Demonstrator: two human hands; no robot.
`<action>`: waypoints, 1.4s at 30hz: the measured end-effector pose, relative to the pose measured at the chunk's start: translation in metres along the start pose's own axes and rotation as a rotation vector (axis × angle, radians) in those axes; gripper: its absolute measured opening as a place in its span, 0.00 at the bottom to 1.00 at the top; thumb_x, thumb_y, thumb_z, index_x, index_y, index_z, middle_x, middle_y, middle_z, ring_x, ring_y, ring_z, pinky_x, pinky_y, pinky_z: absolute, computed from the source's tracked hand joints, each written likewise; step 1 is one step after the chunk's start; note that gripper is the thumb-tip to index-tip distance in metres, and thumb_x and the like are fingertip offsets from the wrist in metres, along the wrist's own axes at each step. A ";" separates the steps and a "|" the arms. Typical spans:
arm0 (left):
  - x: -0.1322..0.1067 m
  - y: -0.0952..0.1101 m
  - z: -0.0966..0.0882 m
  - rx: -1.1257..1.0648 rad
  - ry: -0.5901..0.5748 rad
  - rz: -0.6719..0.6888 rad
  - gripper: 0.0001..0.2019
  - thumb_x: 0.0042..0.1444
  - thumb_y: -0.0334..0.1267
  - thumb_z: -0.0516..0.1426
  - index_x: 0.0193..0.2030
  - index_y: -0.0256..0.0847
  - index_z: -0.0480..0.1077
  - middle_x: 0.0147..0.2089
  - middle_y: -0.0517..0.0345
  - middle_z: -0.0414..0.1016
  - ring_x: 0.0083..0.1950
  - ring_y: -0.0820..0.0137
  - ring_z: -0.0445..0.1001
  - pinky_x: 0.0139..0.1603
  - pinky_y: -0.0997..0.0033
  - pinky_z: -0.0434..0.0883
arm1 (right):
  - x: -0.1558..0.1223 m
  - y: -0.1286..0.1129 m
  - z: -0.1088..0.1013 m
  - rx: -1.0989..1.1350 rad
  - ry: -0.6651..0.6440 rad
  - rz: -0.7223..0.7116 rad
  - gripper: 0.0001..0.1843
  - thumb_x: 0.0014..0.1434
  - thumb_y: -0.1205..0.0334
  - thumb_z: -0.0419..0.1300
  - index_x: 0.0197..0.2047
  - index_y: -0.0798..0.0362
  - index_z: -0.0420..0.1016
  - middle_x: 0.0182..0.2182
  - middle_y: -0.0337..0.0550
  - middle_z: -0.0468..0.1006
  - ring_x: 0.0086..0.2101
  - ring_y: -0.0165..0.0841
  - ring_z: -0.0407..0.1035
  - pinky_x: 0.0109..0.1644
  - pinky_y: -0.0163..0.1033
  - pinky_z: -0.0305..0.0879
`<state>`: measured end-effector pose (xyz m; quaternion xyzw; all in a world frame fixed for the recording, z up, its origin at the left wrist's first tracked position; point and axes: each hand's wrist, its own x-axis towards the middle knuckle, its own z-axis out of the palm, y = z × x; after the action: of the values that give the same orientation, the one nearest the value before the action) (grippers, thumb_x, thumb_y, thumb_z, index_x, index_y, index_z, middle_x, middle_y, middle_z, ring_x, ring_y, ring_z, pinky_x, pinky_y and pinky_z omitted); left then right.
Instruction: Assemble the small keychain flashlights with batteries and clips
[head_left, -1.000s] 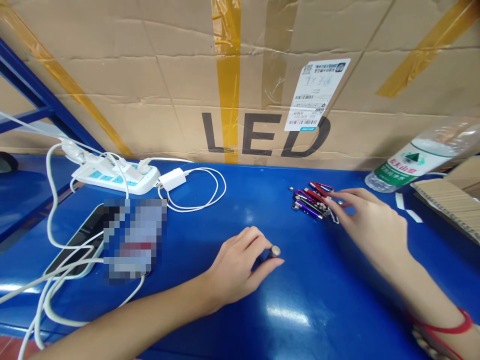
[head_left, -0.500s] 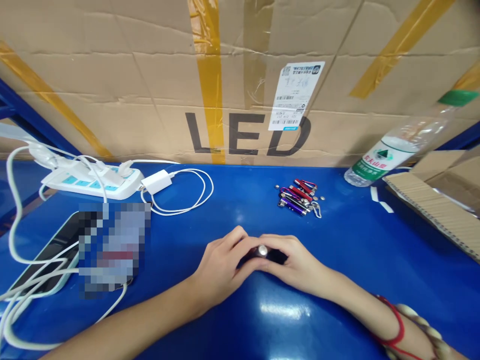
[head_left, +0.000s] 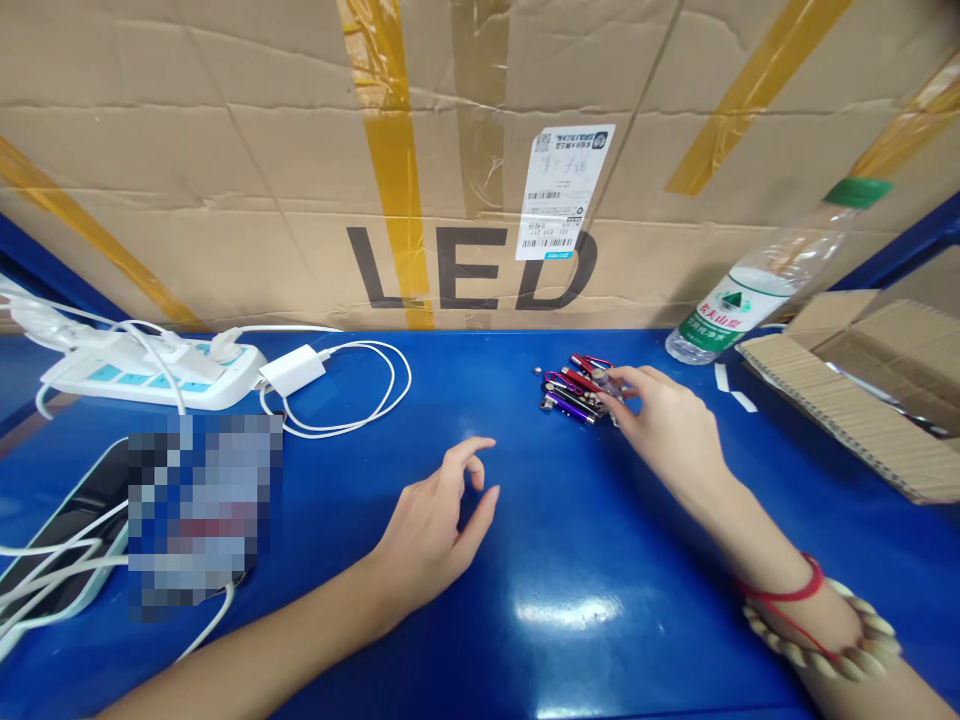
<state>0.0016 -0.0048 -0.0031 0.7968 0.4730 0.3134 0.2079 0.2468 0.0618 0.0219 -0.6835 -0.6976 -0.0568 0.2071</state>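
Observation:
My left hand (head_left: 429, 525) is held just above the blue table, its thumb and fingers apart with nothing between them. Off to the right, my right hand (head_left: 675, 420) reaches to a small pile of pen-shaped metal flashlights. Thumb and forefinger close in a pinch at the pile's right side; a small silvery round end shows by the tips, but what they grip is mostly hidden. In the pile lie a red flashlight (head_left: 579, 379), a black one (head_left: 564, 391) and a purple one (head_left: 574, 408). A small silver disc (head_left: 538, 370) lies left of them.
A plastic bottle (head_left: 739, 300) leans at the back right beside an open cardboard box (head_left: 847, 400). A large carton (head_left: 285, 200) forms the back wall. On the left are a power strip (head_left: 142, 380), a white charger (head_left: 294, 371), cables and a phone (head_left: 67, 530).
Both hands were together around a small dark cylinder with a silver end. They have parted: my right hand has moved away to the pile, and my left hand has opened. The view has shifted slightly.

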 end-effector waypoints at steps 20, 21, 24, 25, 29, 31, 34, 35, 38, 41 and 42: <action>0.000 0.000 0.000 0.023 -0.034 -0.007 0.16 0.59 0.33 0.48 0.54 0.47 0.53 0.37 0.64 0.61 0.23 0.79 0.58 0.21 0.82 0.60 | -0.003 -0.002 -0.009 -0.221 0.081 -0.059 0.15 0.56 0.71 0.54 0.39 0.47 0.80 0.35 0.42 0.77 0.36 0.38 0.66 0.21 0.34 0.53; 0.000 0.000 0.000 0.020 -0.035 -0.007 0.16 0.59 0.33 0.48 0.53 0.47 0.53 0.37 0.64 0.61 0.24 0.79 0.59 0.21 0.82 0.60 | -0.003 -0.004 -0.009 -0.209 0.107 -0.070 0.15 0.57 0.71 0.54 0.40 0.47 0.79 0.36 0.42 0.77 0.36 0.38 0.66 0.21 0.34 0.53; 0.000 0.001 -0.001 0.021 -0.038 -0.006 0.16 0.59 0.32 0.48 0.53 0.47 0.54 0.36 0.64 0.61 0.24 0.79 0.59 0.21 0.82 0.60 | -0.005 -0.010 -0.007 -0.135 0.147 -0.125 0.14 0.59 0.66 0.54 0.45 0.48 0.77 0.37 0.41 0.77 0.36 0.36 0.67 0.23 0.35 0.58; 0.000 0.002 -0.002 0.023 -0.039 -0.004 0.15 0.59 0.32 0.48 0.53 0.47 0.54 0.36 0.64 0.61 0.24 0.79 0.59 0.21 0.82 0.60 | -0.006 -0.013 -0.006 -0.105 0.133 -0.141 0.13 0.59 0.64 0.55 0.45 0.48 0.76 0.37 0.40 0.78 0.36 0.36 0.68 0.24 0.35 0.59; 0.001 0.001 -0.002 0.028 -0.040 0.001 0.15 0.59 0.32 0.48 0.52 0.47 0.54 0.36 0.64 0.61 0.24 0.78 0.60 0.22 0.81 0.60 | -0.012 -0.020 0.001 -0.053 0.032 -0.177 0.11 0.59 0.61 0.55 0.43 0.47 0.76 0.36 0.38 0.79 0.36 0.35 0.71 0.27 0.35 0.62; 0.001 0.001 -0.002 0.032 -0.045 -0.003 0.14 0.59 0.33 0.47 0.52 0.47 0.55 0.36 0.64 0.61 0.24 0.78 0.60 0.23 0.80 0.61 | -0.013 -0.021 0.004 -0.059 0.020 -0.188 0.11 0.59 0.61 0.55 0.42 0.46 0.76 0.38 0.37 0.79 0.38 0.35 0.71 0.29 0.36 0.64; 0.001 0.001 -0.003 0.035 -0.050 0.004 0.14 0.59 0.33 0.47 0.52 0.47 0.55 0.36 0.63 0.61 0.24 0.78 0.60 0.24 0.79 0.62 | -0.015 -0.021 0.007 -0.048 0.012 -0.184 0.10 0.58 0.61 0.56 0.41 0.47 0.76 0.39 0.38 0.79 0.39 0.36 0.72 0.32 0.36 0.65; 0.002 0.001 -0.003 0.032 -0.051 0.005 0.14 0.59 0.33 0.47 0.52 0.47 0.55 0.36 0.63 0.61 0.24 0.78 0.60 0.23 0.79 0.61 | -0.015 -0.021 0.007 -0.038 0.004 -0.180 0.09 0.58 0.61 0.56 0.41 0.47 0.76 0.38 0.38 0.79 0.39 0.36 0.72 0.32 0.36 0.66; 0.002 0.002 -0.003 0.025 -0.056 -0.001 0.14 0.59 0.33 0.47 0.52 0.47 0.56 0.35 0.63 0.61 0.23 0.78 0.59 0.22 0.80 0.60 | -0.015 -0.022 0.009 -0.004 -0.015 -0.188 0.07 0.56 0.61 0.58 0.37 0.47 0.77 0.37 0.37 0.79 0.39 0.35 0.72 0.32 0.35 0.66; 0.002 0.003 -0.003 0.031 -0.060 0.004 0.14 0.59 0.33 0.46 0.52 0.46 0.55 0.35 0.63 0.61 0.23 0.78 0.59 0.22 0.80 0.61 | -0.015 -0.022 0.010 0.019 -0.034 -0.210 0.06 0.56 0.63 0.58 0.36 0.48 0.77 0.36 0.37 0.79 0.39 0.35 0.72 0.32 0.34 0.66; 0.002 0.003 -0.003 0.034 -0.061 0.006 0.14 0.59 0.33 0.46 0.52 0.46 0.55 0.36 0.62 0.61 0.24 0.78 0.59 0.23 0.79 0.61 | -0.015 -0.022 0.010 0.026 -0.042 -0.214 0.06 0.56 0.63 0.58 0.36 0.48 0.77 0.36 0.38 0.79 0.39 0.35 0.72 0.32 0.34 0.66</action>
<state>0.0017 -0.0041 0.0018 0.8109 0.4693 0.2813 0.2076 0.2234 0.0498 0.0116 -0.6033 -0.7716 -0.0552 0.1942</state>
